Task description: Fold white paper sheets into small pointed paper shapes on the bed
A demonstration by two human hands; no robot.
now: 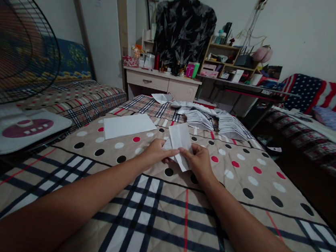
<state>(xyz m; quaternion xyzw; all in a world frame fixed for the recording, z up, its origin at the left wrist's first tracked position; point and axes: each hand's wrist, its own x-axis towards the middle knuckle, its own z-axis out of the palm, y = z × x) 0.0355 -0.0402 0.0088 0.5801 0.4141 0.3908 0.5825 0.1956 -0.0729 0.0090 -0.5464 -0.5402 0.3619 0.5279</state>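
Observation:
Both my hands hold a folded piece of white paper [181, 137] just above the bed, at the middle of the view. My left hand [158, 151] pinches its left edge, thumb on top. Across from it, my right hand [200, 158] grips the right edge, its thumb pressing near the left thumb. The fingers beneath the paper are partly hidden. To the left lies a stack of flat white sheets [129, 125]. Beyond the hands, rows of folded white papers [199, 119] lie fanned out, with a second fanned row [231, 125] to their right.
The patterned bedspread [145, 220] covers the surface under my arms. A large fan [10, 43] stands close on the left. A white dresser [157, 82] and a cluttered desk shelf [224, 61] stand at the far wall. A sofa with a flag-patterned cover [326, 95] is at right.

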